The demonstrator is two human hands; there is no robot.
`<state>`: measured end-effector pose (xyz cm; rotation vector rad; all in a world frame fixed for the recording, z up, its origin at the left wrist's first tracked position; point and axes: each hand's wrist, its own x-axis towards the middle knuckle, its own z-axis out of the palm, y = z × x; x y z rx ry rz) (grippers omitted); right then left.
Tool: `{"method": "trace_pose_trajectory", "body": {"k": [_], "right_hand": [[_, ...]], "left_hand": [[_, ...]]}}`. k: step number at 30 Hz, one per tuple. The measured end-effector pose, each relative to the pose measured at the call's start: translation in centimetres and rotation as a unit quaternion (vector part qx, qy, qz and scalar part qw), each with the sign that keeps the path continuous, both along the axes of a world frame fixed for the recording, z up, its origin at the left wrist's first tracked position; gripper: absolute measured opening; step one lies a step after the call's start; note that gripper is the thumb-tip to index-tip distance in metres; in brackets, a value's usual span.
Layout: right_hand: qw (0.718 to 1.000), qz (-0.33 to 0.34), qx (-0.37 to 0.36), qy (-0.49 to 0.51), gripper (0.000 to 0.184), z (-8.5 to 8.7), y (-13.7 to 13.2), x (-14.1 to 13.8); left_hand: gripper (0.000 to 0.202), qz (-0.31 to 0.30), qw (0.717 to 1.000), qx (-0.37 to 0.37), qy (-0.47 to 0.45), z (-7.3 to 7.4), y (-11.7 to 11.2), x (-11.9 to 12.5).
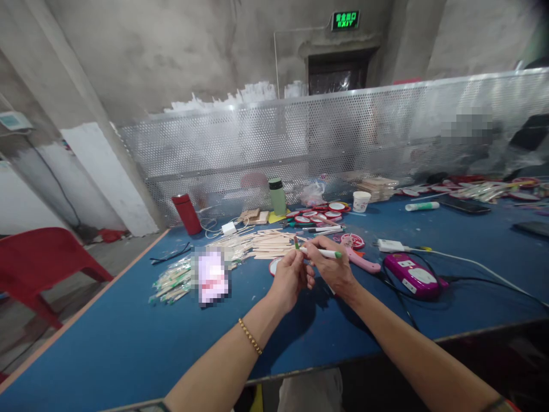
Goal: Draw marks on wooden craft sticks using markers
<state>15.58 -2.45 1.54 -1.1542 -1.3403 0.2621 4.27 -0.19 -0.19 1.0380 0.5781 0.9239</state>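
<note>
My left hand point(291, 277) pinches a short, thin stick point(295, 242) whose upper end looks green and brown. In my right hand point(332, 266) is a white marker pen point(328, 253) with a green end, its other end pointing left at the stick. Both hands are close together above the front of the blue table point(171, 343). Just beyond them lies a spread of flat wooden sticks point(270, 245). Left of these, clear-wrapped sticks with green ends point(171, 281) form a bundle beside a blurred-out phone-like object point(213, 277). A white disc with a red rim point(275, 266) is partly hidden behind my left hand.
A purple device point(412, 276), a pink-handled tool point(362, 261) and cables lie to the right. Farther back stand a red bottle point(187, 214), a green bottle point(277, 197) and a paper cup point(361, 201). Perforated metal sheeting point(240, 143) borders the table's back.
</note>
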Motion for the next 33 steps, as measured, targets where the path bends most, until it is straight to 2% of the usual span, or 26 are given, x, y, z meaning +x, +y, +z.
{"method": "trace_pose_trajectory", "body": {"k": [8, 13, 21, 27, 33], "right_hand": [[0.995, 0.072, -0.04, 0.065, 0.027, -0.07, -0.2, -0.47], [0.993, 0.081, -0.051, 0.075, 0.026, 0.0, -0.22, -0.55], [0.993, 0.075, -0.032, 0.083, 0.027, 0.47, -0.4, -0.53], [0.987, 0.114, -0.048, 0.101, 0.028, 0.06, -0.33, -0.64], [0.988, 0.112, -0.049, 0.098, 0.028, -0.16, -0.23, -0.61]], "left_hand": [[0.052, 0.002, 1.0, -0.007, 0.002, 0.08, 0.01, 0.01], [0.051, 0.003, 1.0, -0.004, 0.0, -0.01, -0.01, 0.0], [0.05, 0.003, 1.0, -0.007, 0.01, 0.2, -0.15, -0.03], [0.049, 0.002, 1.0, -0.003, 0.008, 0.07, -0.05, 0.01], [0.049, 0.006, 1.0, 0.0, 0.004, -0.2, 0.08, 0.14]]}}
